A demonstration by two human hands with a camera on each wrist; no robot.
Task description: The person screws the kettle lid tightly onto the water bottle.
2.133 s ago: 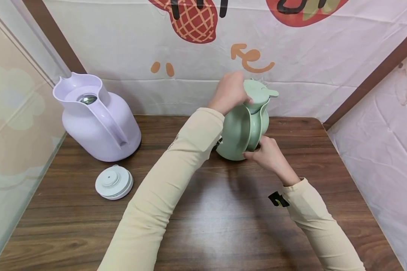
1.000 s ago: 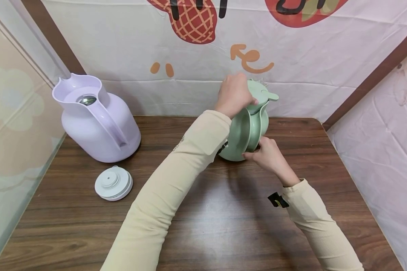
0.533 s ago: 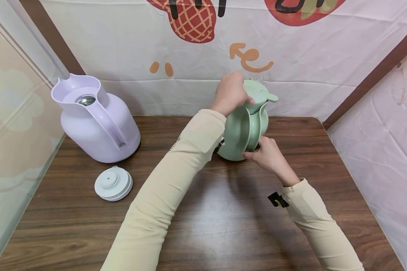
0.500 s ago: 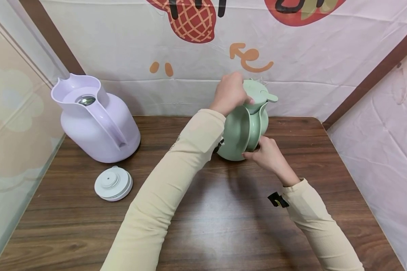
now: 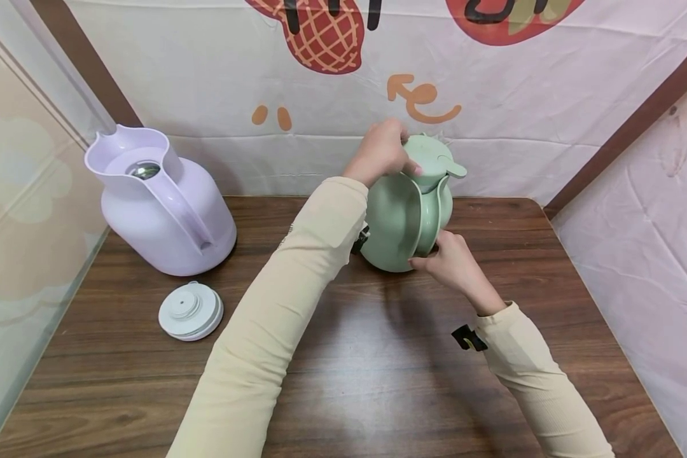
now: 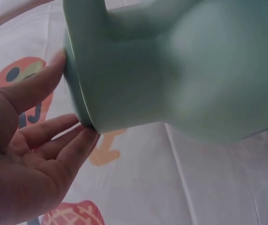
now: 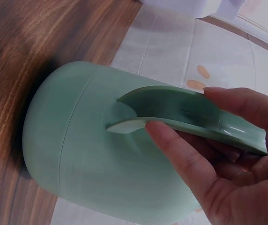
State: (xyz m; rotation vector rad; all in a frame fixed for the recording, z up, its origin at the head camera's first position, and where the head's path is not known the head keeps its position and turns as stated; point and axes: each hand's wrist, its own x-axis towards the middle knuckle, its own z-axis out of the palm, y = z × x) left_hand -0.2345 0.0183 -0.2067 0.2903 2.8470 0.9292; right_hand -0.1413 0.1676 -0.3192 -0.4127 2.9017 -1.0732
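A light green thermos jug [image 5: 388,222] stands on the table near the back wall, its handle [image 7: 171,101] turned toward me. Its round green lid [image 5: 426,158] sits in the mouth, with a flat tab [image 5: 457,170] pointing right. My left hand [image 5: 380,152] grips the lid's rim from the left; in the left wrist view the thumb [image 6: 52,70] and fingertips press opposite parts of the lid's edge. Lower down, my right hand [image 5: 455,264] holds the handle, its thumb and a finger on the two handle edges in the right wrist view.
At the left stands a lilac thermos jug [image 5: 166,216] with its mouth uncovered and a shiny inner neck [image 5: 146,170] showing. A round white stopper [image 5: 190,312] lies in front of it on the wooden table [image 5: 366,381]. A printed cloth [image 5: 320,159] hangs close behind the green jug.
My left hand has shifted to the left at the lid. The lid's tab has turned slightly toward me. My right hand has stayed on the handle, and the jug has not moved.
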